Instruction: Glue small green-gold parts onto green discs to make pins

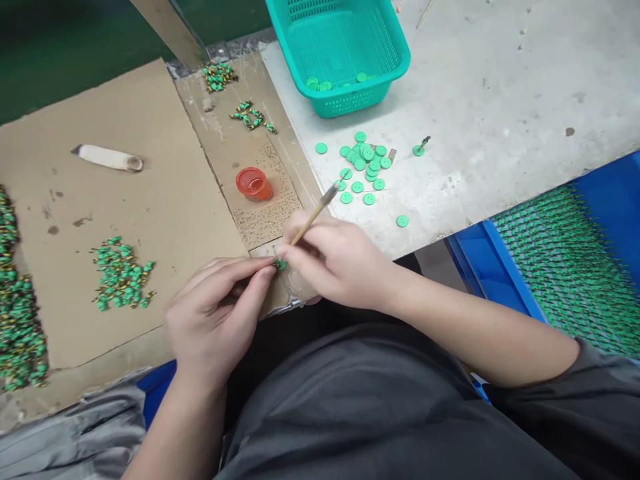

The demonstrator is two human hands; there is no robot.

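Observation:
My left hand [217,303] pinches a small green piece [281,265] between thumb and fingertips at the table's front edge; its exact shape is mostly covered. Close beside it, my right hand [337,260] grips a thin wooden brush [313,219]. The brush's dark bristles point up and away, and its other end is hidden in the fingers near the green piece. Beyond the hands stands a small red cup [253,183]. Loose green button-like discs [367,153] lie to its right, several overlapping.
A turquoise basket [350,103] holds a few discs. Green, black and yellow pieces form piles on the cardboard [165,193], including one pile [123,272] left of my hands. A white tube [107,157] lies there. A blue tray [515,267] of green pieces stands lower right.

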